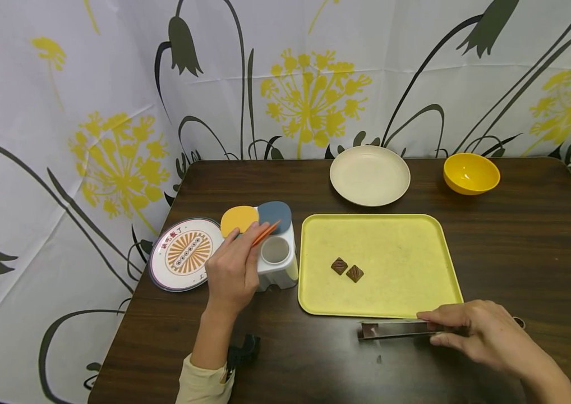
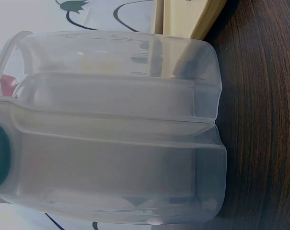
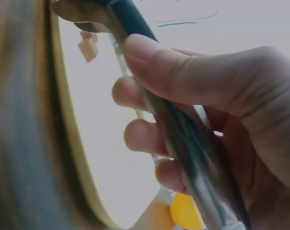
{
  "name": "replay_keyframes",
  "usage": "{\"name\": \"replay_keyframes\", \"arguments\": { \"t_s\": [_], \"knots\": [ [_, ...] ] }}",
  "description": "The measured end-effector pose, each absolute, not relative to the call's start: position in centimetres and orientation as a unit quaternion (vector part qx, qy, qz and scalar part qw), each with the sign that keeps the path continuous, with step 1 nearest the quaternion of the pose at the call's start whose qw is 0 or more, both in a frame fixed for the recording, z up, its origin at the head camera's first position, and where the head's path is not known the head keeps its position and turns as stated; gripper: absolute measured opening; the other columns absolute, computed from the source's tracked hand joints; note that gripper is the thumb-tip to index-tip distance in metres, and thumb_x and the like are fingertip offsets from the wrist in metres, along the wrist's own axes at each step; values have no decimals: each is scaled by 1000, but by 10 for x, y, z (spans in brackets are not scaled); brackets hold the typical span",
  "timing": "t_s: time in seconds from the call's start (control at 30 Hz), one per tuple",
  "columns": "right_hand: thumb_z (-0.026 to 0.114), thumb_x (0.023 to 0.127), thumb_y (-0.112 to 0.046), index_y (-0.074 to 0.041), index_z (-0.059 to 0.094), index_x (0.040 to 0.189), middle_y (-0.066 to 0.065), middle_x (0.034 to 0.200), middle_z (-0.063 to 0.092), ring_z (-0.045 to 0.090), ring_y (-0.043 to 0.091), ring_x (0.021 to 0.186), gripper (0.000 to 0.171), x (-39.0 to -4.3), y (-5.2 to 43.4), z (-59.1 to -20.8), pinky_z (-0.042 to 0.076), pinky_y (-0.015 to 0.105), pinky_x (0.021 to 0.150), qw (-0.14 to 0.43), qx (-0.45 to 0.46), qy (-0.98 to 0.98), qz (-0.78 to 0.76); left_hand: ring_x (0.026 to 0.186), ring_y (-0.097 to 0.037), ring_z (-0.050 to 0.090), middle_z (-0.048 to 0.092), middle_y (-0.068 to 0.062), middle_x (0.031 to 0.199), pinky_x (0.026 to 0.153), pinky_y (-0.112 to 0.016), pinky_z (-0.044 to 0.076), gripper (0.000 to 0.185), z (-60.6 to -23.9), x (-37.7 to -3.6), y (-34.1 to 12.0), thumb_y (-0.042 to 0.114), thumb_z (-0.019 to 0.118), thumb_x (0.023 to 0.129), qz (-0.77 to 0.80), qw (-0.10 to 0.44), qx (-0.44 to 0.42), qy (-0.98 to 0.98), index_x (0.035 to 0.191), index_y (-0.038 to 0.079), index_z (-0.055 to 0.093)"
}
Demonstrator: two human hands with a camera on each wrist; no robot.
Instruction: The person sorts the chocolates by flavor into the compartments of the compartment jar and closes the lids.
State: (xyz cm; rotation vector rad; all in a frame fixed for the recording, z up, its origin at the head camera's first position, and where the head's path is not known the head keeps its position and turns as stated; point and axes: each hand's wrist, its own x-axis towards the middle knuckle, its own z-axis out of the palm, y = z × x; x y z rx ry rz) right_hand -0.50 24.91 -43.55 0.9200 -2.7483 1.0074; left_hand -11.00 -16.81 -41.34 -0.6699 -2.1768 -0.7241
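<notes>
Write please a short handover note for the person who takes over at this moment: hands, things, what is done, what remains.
Left hand: pinches an orange utensil at the white holder.
Right hand: grips metal tongs lying on the table, just in front of the yellow tray.
Two chocolates sit on the tray.
Cream plate and yellow bowl hold nothing.
Done: tongs in grip. Left: chocolates not yet touched.

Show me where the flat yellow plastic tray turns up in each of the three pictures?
Head: the flat yellow plastic tray lies mid-table, holding two chocolates.
Left wrist: its pale edge shows at the top, beyond the white holder.
Right wrist: its rim curves down the left side.
Shared landmark: the dark wooden table.
</notes>
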Motion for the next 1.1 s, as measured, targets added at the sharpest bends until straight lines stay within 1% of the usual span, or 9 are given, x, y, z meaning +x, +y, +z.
{"name": "replay_keyframes", "arguments": {
  "t_s": [0.17, 0.27, 0.33, 0.47, 0.53, 0.7, 0.8, 0.93, 1.1],
  "knots": [
    [89, 67, -18, -27, 75, 114, -20, 100, 70, 62, -9, 76, 50, -20, 241, -423, 40, 12, 55, 91, 296, -898, 313, 104, -24, 68, 70, -10, 116, 95, -51, 49, 35, -414, -110, -168, 17, 53, 96, -283, 367, -261, -847, 128, 8, 65],
    [89, 65, -14, -25, 75, 114, -17, 100, 71, 60, -12, 74, 52, -30, 234, -417, 38, 10, 53, 120, 299, -893, 315, 105, -24, 68, 70, -10, 117, 95, -51, 48, 35, -413, -110, -168, 17, 53, 96, -283, 365, -261, -847, 127, 7, 65],
    [89, 65, -12, -23, 75, 114, -14, 101, 72, 62, -9, 77, 53, -36, 228, -412, 37, 10, 52, 137, 302, -887, 321, 105, -23, 68, 70, -10, 117, 95, -51, 48, 35, -413, -110, -168, 16, 53, 96, -283, 364, -262, -848, 127, 7, 65],
    [88, 64, -10, -19, 76, 113, -10, 102, 73, 67, -1, 81, 51, -49, 213, -401, 40, 13, 53, 173, 315, -869, 340, 105, -23, 68, 70, -9, 117, 95, -51, 48, 35, -413, -110, -168, 15, 54, 95, -283, 365, -262, -847, 127, 7, 65],
    [88, 66, -11, -18, 76, 113, -10, 101, 73, 67, 1, 80, 49, -54, 204, -395, 41, 13, 54, 185, 319, -863, 345, 105, -23, 68, 70, -9, 116, 94, -51, 49, 35, -413, -110, -168, 14, 54, 94, -282, 366, -263, -847, 127, 7, 65],
    [86, 71, -15, -18, 76, 114, -7, 101, 73, 68, 2, 79, 44, -65, 177, -379, 43, 14, 54, 182, 320, -862, 349, 104, -23, 68, 70, -9, 116, 95, -51, 48, 36, -413, -110, -168, 13, 56, 93, -281, 367, -266, -846, 127, 6, 65],
    [87, 69, -13, -17, 76, 113, -6, 100, 74, 68, 3, 75, 46, -71, 159, -374, 43, 16, 54, 204, 326, -855, 349, 103, -24, 68, 70, -10, 116, 95, -50, 48, 36, -413, -110, -169, 13, 56, 93, -279, 367, -266, -846, 127, 6, 65],
    [87, 69, -10, -16, 76, 113, -6, 98, 74, 64, 1, 66, 46, -80, 141, -373, 38, 18, 48, 227, 328, -849, 347, 102, -25, 69, 70, -11, 116, 95, -50, 49, 36, -413, -110, -169, 13, 55, 93, -274, 368, -266, -848, 128, 6, 64],
    [85, 73, -12, -18, 75, 115, -11, 92, 73, 60, -3, 61, 44, -90, 128, -377, 38, 22, 47, 204, 316, -855, 357, 100, -25, 69, 70, -10, 116, 94, -50, 49, 37, -413, -110, -169, 11, 56, 93, -272, 371, -265, -847, 129, 6, 63]
  ]
}}
